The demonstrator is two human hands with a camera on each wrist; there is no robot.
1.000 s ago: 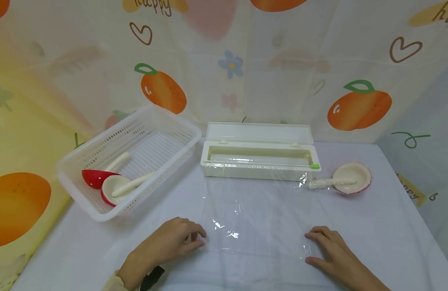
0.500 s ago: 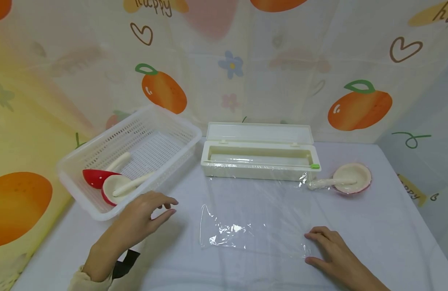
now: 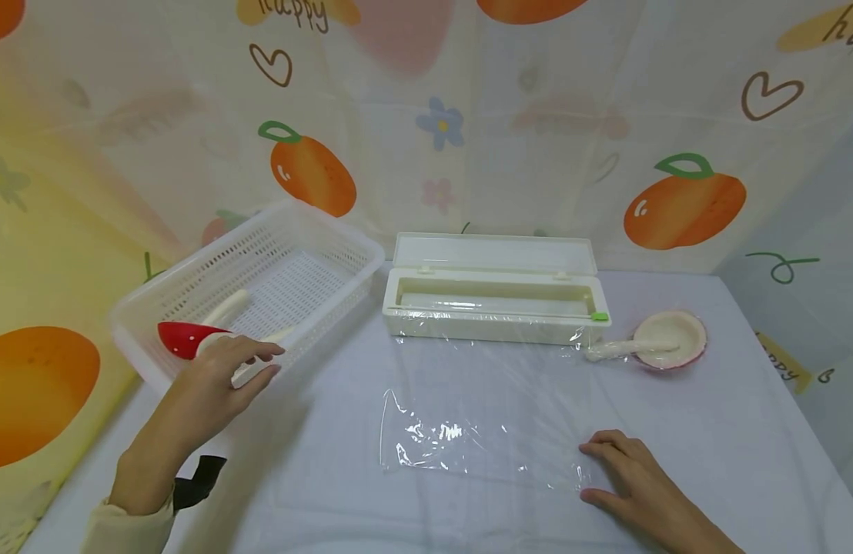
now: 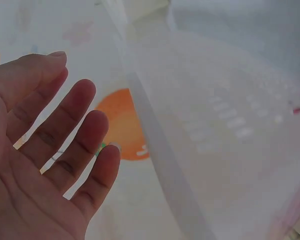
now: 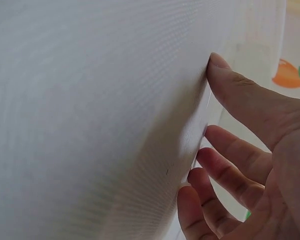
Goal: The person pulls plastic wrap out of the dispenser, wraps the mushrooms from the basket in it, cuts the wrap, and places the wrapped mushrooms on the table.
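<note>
My left hand (image 3: pixel 205 388) is over the near edge of the white basket (image 3: pixel 336 288), its fingers loosely bent and apart. In the left wrist view nothing lies between those fingers. Inside the basket are a red ladle (image 3: pixel 184 338) with white dots and a second ladle (image 3: pixel 279 335), mostly hidden behind my hand. Clear cling film (image 3: pixel 461 438) runs from the white dispenser (image 3: pixel 496 328) towards me, its near-left corner creased. At the film's near-right corner my right hand (image 3: pixel 634 481) rests with its fingertips on the tabletop, thumb and fingers spread.
Behind the film, the dispenser's lid (image 3: pixel 492 254) stands raised, and a green slider (image 3: pixel 599 316) is at its right end. A film-wrapped ladle (image 3: pixel 672 338) lies right of the dispenser. A patterned curtain (image 3: pixel 496 154) borders the white-covered table (image 3: pixel 371 515) at the back.
My left hand has left the film's near-left corner and moved left and forward to the basket. That corner of the film has curled and wrinkled. My right hand has stayed in place.
</note>
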